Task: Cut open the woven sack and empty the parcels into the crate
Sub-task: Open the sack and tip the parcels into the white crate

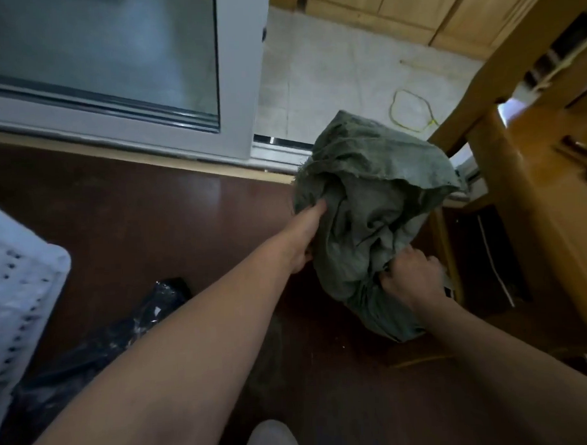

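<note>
A crumpled grey-green woven sack point(368, 199) is held above the dark brown floor, right of centre. Its frayed open edge faces up and to the right. My left hand point(308, 235) grips the sack's left side, with the fingers sunk into the fabric. My right hand point(412, 274) is closed on a bunched part at the sack's lower right. A white perforated crate point(16, 295) stands at the left edge. No parcels show inside the sack.
Dark plastic bags point(98, 335) lie on the floor between the crate and my left arm. A wooden chair or table frame point(532, 185) stands close on the right. A white-framed glass door point(117, 78) and pale tiles with a yellow cord point(411, 111) lie beyond.
</note>
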